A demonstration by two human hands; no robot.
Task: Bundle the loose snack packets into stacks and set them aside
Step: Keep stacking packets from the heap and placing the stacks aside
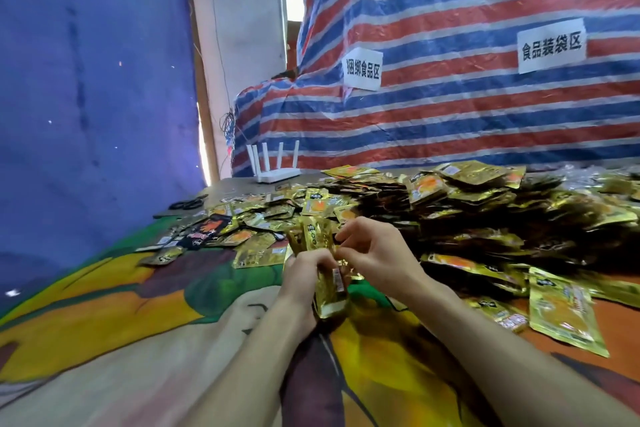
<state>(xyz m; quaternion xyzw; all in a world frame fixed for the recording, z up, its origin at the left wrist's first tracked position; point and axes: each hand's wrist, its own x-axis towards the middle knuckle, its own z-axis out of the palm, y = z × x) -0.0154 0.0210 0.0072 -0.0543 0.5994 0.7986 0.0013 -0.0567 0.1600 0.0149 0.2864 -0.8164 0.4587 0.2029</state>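
Over the patterned cloth point(138, 340) nearest us our left hand point(303, 279) grips one small stack of gold packets point(317, 236) while our right hand point(379, 255) pinches its side, and beyond and right of our fingers point(353, 229) the loose heap point(502, 218) lies unbundled, so we judge most work remains.

Left hand point(304, 272) grips an upright stack of gold packets point(312, 236) above the patterned cloth point(145, 308). Right hand point(381, 253) pinches at the stack's upper edge. A big heap of loose packets point(485, 218) lies to the right. White router point(274, 168) and black scissors point(188, 202) sit on the far tabletop, with a striped tarp point(450, 114) behind.
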